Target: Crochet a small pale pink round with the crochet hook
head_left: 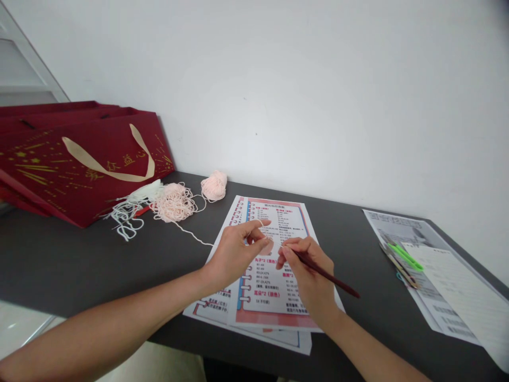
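Note:
My left hand is over the printed sheets, thumb and fingers drawn together and the index finger stretched out. Pale pink yarn runs from a loose tangle to this hand and passes round its index finger. Just below the fingertips shows a small pale pink patch; I cannot tell whether it is crochet work or print. My right hand grips a crochet hook with a dark reddish-brown handle, its tip pointing at the left hand. Under both hands lie printed pattern sheets with red headings.
Left on the dark table are a pink yarn tangle, white yarn and a pink yarn ball. Behind them stand red gift bags. At right, papers bear green-handled scissors and slim tools.

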A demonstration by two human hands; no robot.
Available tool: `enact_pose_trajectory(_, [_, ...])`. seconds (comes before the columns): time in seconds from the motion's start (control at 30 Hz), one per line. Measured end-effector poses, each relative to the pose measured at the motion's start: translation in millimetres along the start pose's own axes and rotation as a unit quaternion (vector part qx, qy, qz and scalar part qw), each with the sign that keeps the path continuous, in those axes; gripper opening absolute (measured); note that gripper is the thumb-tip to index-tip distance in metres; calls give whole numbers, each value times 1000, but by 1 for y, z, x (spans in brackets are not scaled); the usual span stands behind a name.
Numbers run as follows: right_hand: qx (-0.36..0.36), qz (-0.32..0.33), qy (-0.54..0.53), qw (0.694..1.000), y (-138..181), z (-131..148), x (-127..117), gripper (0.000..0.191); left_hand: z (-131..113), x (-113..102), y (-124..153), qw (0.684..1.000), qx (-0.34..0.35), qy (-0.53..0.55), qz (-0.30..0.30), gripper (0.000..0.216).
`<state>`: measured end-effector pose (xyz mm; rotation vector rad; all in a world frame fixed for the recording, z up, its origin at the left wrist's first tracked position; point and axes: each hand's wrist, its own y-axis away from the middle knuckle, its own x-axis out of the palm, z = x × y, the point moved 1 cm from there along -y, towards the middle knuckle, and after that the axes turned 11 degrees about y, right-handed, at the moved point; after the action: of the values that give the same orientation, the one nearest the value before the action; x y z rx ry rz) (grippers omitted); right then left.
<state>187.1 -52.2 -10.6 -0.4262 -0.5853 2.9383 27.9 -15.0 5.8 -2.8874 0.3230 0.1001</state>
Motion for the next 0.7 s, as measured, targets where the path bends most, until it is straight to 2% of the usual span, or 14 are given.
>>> enact_pose_trajectory(0.13, [42, 27, -79, 996, -5, -2, 0, 12, 1, 0, 0, 1000, 16, -22, 1, 30])
enact_pose_trajectory(0.2, [42, 31, -68, 996, -5, -2, -1, 12, 1, 0, -1, 1000, 14, -25, 8, 31])
enact_pose_trajectory(0.27, [2, 22, 1, 1000, -3, -1, -3, 11, 2, 0, -1, 1000, 10, -23, 10, 32])
enact_pose_trajectory(0.37, [-109, 16, 111, 988, 0, -1, -4, 12, 0, 1, -1, 1000, 12, -24, 1, 30])
enact_pose_trajectory(0.57, [-249, 41, 197, 947, 2, -4, -5, 22, 0, 1, -1, 999, 27, -20, 6, 8])
enact_pose_trajectory(0.63, [-275, 62, 201, 938, 1, -4, -4, 22, 1, 1, -1, 999, 32, -28, 5, 7])
enact_pose_trajectory(0.7, [-257, 63, 193, 945, 2, -4, -2, 20, 2, 2, 0, 998, 33, -45, 2, 13])
